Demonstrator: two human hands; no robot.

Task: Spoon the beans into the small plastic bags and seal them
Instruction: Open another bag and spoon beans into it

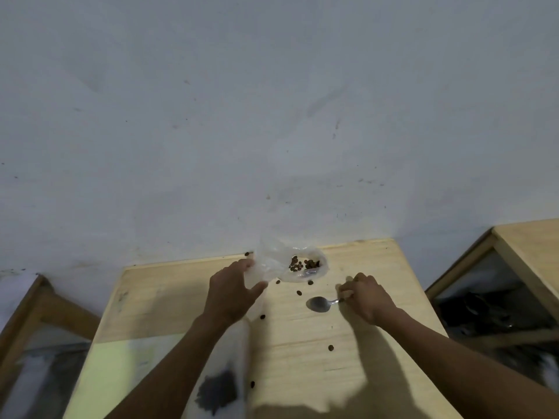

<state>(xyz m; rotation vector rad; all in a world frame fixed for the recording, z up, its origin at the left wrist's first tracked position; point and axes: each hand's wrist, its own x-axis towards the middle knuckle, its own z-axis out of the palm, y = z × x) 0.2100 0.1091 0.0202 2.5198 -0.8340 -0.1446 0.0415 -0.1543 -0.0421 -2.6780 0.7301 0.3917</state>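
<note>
A small clear plastic bag (305, 264) lies at the far edge of the wooden table (378, 343) with several dark beans inside it. My left hand (231, 290) pinches the bag's left edge between thumb and fingers. My right hand (367, 296) grips the handle of a metal spoon (317, 304). The spoon's bowl looks empty and sits just above the table, below the bag. A few loose beans (299, 293) lie scattered on the table. Under my left forearm lies a larger clear bag with a dark heap of beans (217, 391).
A pale wall (272, 116) rises straight behind the table. Wooden-framed furniture stands at the left (39, 316) and at the right (514, 267), with gaps between them and the table. A pale green sheet (121, 376) covers the table's near left part.
</note>
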